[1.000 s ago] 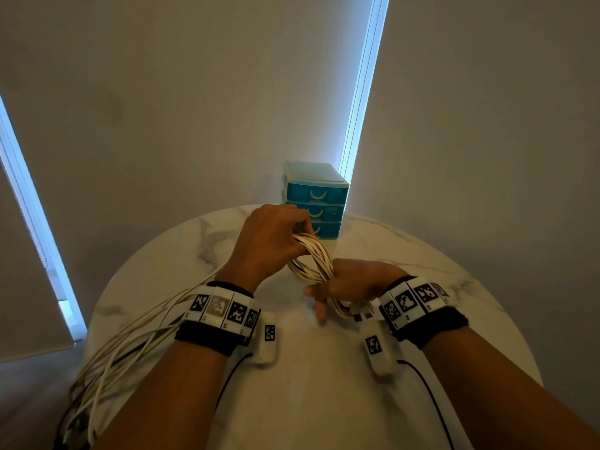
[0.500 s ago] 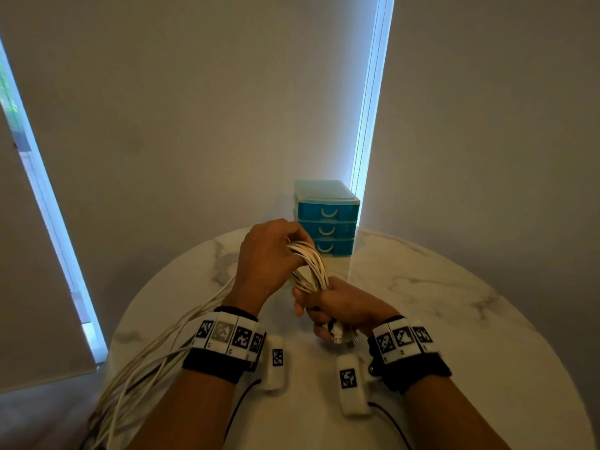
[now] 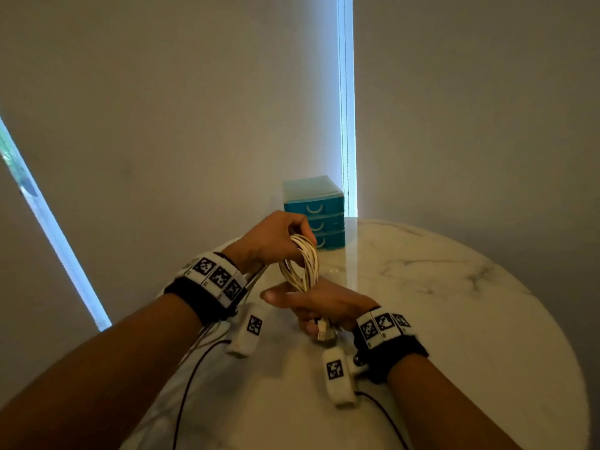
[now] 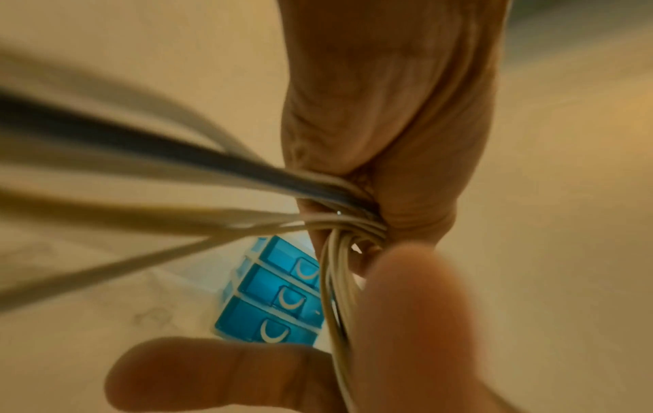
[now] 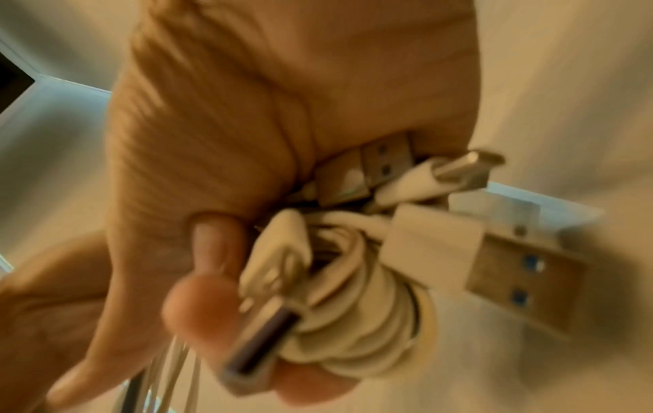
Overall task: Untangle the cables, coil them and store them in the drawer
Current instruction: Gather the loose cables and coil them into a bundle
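A coil of white cables (image 3: 302, 264) is held upright between both hands above a round marble table (image 3: 454, 287). My left hand (image 3: 276, 238) grips the top of the coil (image 4: 339, 223), its fingers curled round the strands. My right hand (image 3: 321, 303) grips the coil's bottom, where several USB plugs (image 5: 477, 257) stick out of the fist. Loose white strands (image 4: 141, 218) and one dark strand run from the left hand back past the wrist. A small teal drawer unit (image 3: 313, 212) with three shut drawers stands just behind the hands.
The drawer unit (image 4: 275, 301) stands at the table's far edge, by a bright gap between window blinds (image 3: 346, 102). Thin black leads (image 3: 188, 384) hang from the wrist cameras over the near tabletop. The table's right half (image 3: 470, 352) is bare marble.
Both hands have lifted and turned the coil more upright, the left hand rising towards the drawers. The head view has swung left, so the drawer unit sits further right.
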